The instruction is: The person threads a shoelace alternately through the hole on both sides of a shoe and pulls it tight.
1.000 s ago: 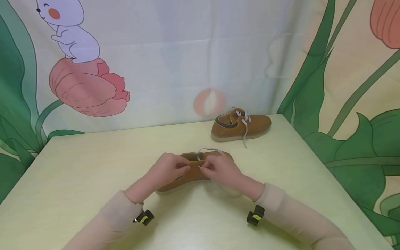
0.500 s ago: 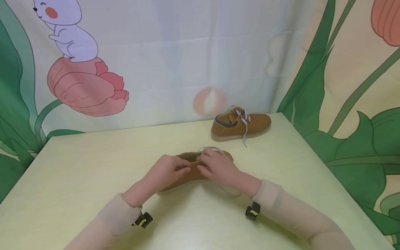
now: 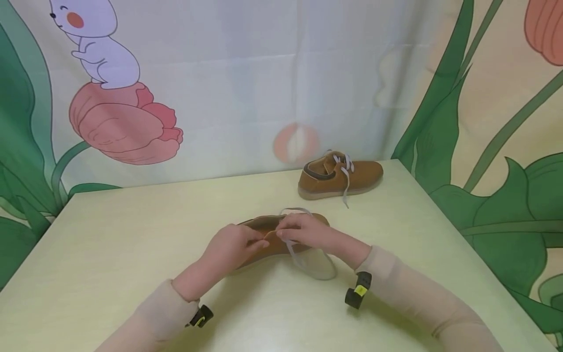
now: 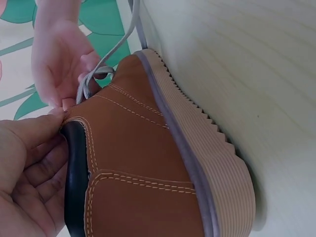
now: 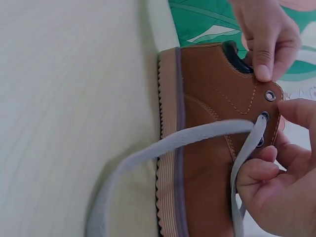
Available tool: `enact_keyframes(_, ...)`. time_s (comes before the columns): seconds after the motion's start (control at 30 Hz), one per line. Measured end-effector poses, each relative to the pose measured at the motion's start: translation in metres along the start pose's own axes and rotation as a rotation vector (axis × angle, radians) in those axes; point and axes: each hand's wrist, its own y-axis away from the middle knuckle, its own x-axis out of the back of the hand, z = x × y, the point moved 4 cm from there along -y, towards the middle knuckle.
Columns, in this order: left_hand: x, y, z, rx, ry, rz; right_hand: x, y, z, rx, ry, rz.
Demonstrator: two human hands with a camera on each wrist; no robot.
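Note:
A brown leather shoe [image 3: 259, 254] with a pale ribbed sole rests on the table. My left hand [image 3: 233, 247] pinches the edge of its eyelet flap beside the dark padded collar, thumb [image 5: 263, 73] on the outer face. At the same flap, my right hand [image 3: 305, 232] grips the edge near the top eyelet [image 5: 270, 95], with thumb [image 5: 295, 109] at the rim and some fingers behind the leather. A flat grey shoelace [image 5: 187, 133] is at the second eyelet, with one strand looping out over the sole and another running down past the right fingers.
A second brown shoe [image 3: 365, 175], its grey laces in and one end hanging down its side, stands at the back right of the pale table [image 3: 145, 220]. Behind hangs a printed curtain [image 3: 228, 107]. A small black camera sits on each wrist.
My right hand goes from pinching the lace tip at the flap's outer face, over the edge into the shoe opening, then back to the edge. More lace now hangs in front. The left hand keeps its pinch.

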Motion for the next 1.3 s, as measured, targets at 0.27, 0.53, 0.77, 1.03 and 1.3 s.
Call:
enact_keyframes(0.27, 0.002, 0.000, 0.004, -0.076, -0.057, 0.050, 0.011, -0.010, -0.007, -0.061, -0.079, 0.035)
enact_keyframes(0.53, 0.001, 0.002, 0.006, -0.109, -0.071, 0.052, 0.027, -0.030, -0.067, 0.072, -0.098, 0.048)
enact_keyframes(0.77, -0.003, 0.008, 0.004, -0.141, -0.060, 0.097, 0.040, -0.050, -0.124, 0.099, -0.078, 0.045)
enact_keyframes(1.03, -0.004, 0.010, 0.003, -0.150, -0.084, 0.109, 0.041, -0.069, -0.152, 0.104, -0.043, 0.066)
enact_keyframes(1.3, -0.003, 0.010, 0.004, -0.179, -0.120, 0.086, 0.017, -0.104, -0.143, 0.056, -0.013, 0.013)
